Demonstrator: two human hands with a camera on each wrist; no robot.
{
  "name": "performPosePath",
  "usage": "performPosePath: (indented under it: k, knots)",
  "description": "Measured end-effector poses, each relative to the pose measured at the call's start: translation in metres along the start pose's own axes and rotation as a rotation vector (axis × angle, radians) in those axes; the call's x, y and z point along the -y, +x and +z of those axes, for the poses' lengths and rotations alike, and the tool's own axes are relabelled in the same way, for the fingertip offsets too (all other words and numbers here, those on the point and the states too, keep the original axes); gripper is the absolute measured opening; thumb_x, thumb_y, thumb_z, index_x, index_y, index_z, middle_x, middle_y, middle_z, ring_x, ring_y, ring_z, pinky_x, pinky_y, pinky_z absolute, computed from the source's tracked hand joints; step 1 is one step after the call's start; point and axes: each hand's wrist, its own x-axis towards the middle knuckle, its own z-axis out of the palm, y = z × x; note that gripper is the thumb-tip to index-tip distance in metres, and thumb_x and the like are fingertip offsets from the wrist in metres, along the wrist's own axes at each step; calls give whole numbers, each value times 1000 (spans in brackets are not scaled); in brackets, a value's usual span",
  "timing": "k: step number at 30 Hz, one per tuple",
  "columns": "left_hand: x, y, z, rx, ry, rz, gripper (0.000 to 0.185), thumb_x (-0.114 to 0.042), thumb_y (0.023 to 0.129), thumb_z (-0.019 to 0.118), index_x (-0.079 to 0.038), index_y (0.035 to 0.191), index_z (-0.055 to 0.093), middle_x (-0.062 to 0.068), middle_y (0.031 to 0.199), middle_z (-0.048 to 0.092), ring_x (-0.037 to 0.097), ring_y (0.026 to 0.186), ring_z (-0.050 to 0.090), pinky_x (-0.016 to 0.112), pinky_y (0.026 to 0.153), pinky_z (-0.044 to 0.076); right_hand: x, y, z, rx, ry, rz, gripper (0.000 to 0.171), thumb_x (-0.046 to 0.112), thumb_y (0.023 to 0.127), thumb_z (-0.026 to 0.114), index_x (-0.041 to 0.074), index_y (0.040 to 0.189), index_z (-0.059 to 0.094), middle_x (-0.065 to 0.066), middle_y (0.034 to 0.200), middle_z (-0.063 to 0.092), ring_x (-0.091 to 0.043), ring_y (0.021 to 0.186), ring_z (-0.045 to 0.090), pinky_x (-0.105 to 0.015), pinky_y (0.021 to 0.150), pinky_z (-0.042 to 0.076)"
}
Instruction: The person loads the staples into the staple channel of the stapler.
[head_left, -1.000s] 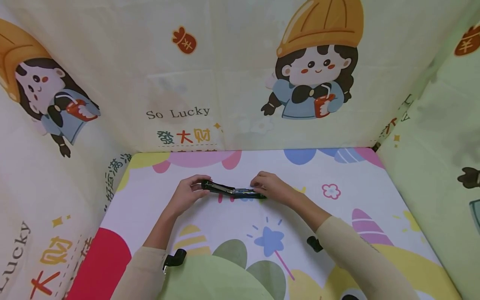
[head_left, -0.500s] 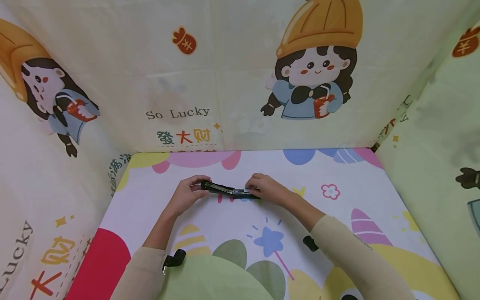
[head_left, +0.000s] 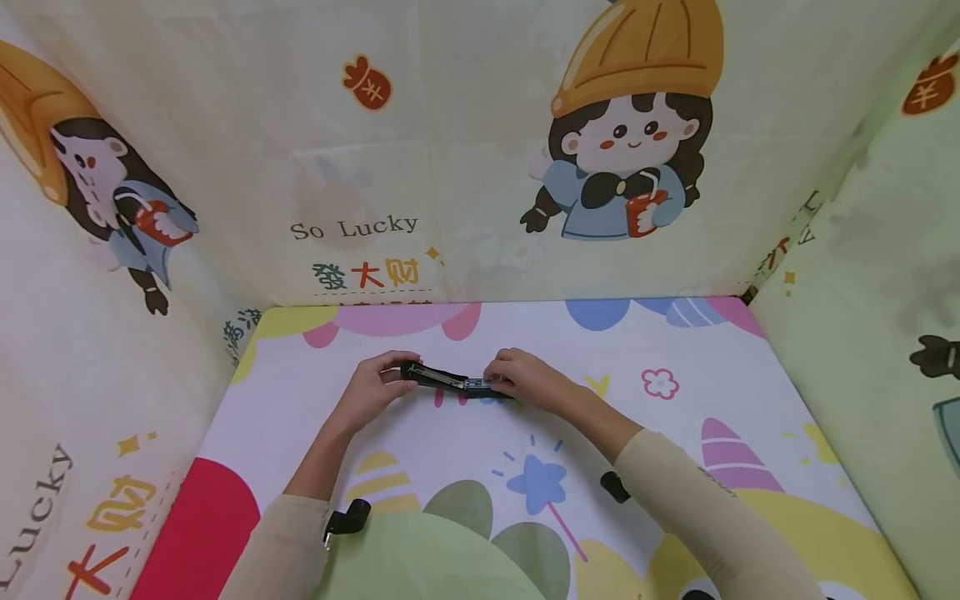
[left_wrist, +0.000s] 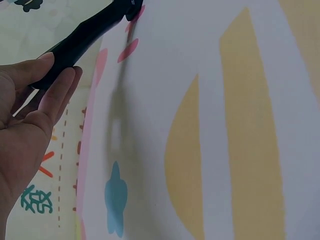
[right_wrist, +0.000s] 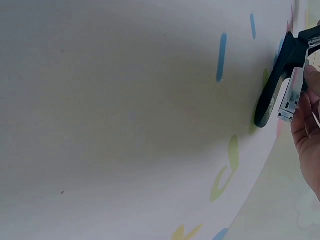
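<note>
Both hands are down on the table, working one black stapler (head_left: 457, 382) that lies opened out flat, stretched left to right across the middle of the cartoon-print table cover (head_left: 675, 433). The left hand (head_left: 372, 388) has the left end of it: fingers curled over the top, thumb underneath, pinching the black arm. From the left wrist view that grip is plain, fingertips (left_wrist: 59, 82) pressed against the dark plastic of the stapler (left_wrist: 82, 37) while the rest of it runs away toward the upper edge. The right hand (head_left: 525, 377) sits at the other end, fingers bent down over the metal part. In the right wrist view the stapler (right_wrist: 277, 85) shows its black base lying on the cover and a silver staple channel (right_wrist: 294, 92) raised beside it, with the right hand (right_wrist: 307, 125) touching that silver piece at the frame's edge; how tightly those fingers close round it cannot be made out there. Beige sleeves (head_left: 697, 508) run up both forearms, each with a small black camera mount (head_left: 347, 517) strapped near the wrist. Behind the table stands a pale cloth backdrop (head_left: 450, 125) printed with a cartoon girl in an orange hat (head_left: 626, 125) and the words "So Lucky".
</note>
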Motion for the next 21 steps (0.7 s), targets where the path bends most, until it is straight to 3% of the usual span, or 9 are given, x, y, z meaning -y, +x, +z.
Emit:
performPosePath:
  k: [8, 21]
  knots:
    - [0, -1, -1, -3, -2, 6, 42, -3, 80, 67, -8, 120, 57, 14, 124, 53, 31, 110, 57, 20, 76, 52, 2, 2, 0, -12, -30, -22, 14, 21, 84, 66, 22, 97, 68, 8, 92, 59, -6, 85, 51, -21, 76, 47]
    - [1, 0, 0, -10, 1, 6, 42, -2, 79, 68, -10, 118, 58, 14, 123, 55, 30, 108, 59, 21, 75, 52, 0, -1, 5, -33, 41, -11, 14, 19, 82, 68, 19, 95, 69, 6, 95, 60, -9, 90, 53, -24, 81, 47]
